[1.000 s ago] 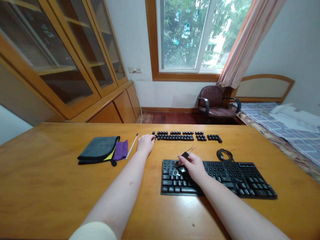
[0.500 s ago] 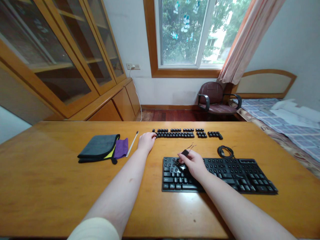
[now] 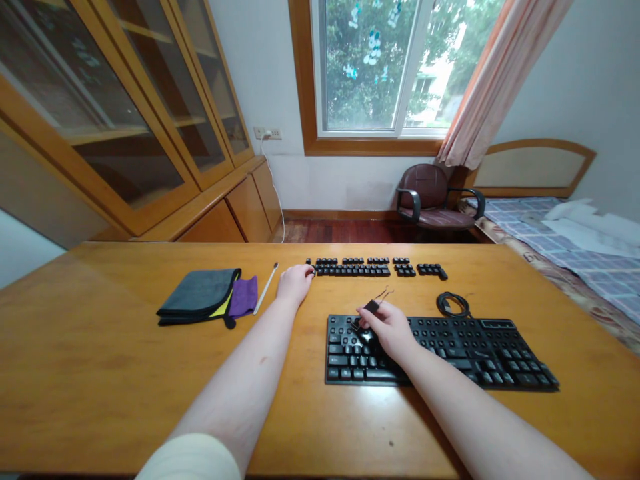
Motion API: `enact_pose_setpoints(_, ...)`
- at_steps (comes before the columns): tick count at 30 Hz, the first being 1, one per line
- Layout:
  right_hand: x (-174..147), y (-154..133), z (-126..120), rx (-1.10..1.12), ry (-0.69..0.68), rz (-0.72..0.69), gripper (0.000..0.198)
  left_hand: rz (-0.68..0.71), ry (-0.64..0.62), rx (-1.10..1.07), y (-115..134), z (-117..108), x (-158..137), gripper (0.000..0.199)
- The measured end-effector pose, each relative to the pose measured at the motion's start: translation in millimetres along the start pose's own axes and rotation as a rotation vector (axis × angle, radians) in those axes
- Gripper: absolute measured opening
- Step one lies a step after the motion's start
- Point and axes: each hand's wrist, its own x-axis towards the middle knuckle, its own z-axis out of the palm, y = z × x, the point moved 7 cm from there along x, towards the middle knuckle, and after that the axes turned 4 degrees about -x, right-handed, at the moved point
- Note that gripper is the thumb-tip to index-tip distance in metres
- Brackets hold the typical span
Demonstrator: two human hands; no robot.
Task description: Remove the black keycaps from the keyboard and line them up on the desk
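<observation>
My left hand (image 3: 296, 283) is at the left end of the rows of loose black keycaps (image 3: 353, 270), its fingertips pinched on a keycap (image 3: 313, 271) there. My right hand (image 3: 393, 330) grips a keycap puller (image 3: 371, 307) by its black middle, with thin wire loops sticking out at both ends. That hand is over the upper left part of a black keyboard (image 3: 400, 375). The keyboard's upper rows show bare switch stems, while keycaps still sit on its lower rows and number pad.
On the left lie a folded grey cloth (image 3: 197, 293), a purple cloth (image 3: 244, 297) and a slim white brush (image 3: 266, 288). The keyboard's coiled cable (image 3: 453, 305) rests behind it. All are on a wooden desk (image 3: 90, 373); a chair (image 3: 425, 197) stands beyond.
Almost nothing differs. The whole view has shifted very slightly, while both hands keep their places at the keycap row and over the keyboard.
</observation>
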Motion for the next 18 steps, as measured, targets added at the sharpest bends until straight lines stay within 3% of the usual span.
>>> enact_pose_setpoints(18, -0.8, -3.3, 0.2, -0.023, -0.007, -0.018, 0.031, -0.018, -0.014, -0.028, 3.6, 1.0, 1.6, 0.02)
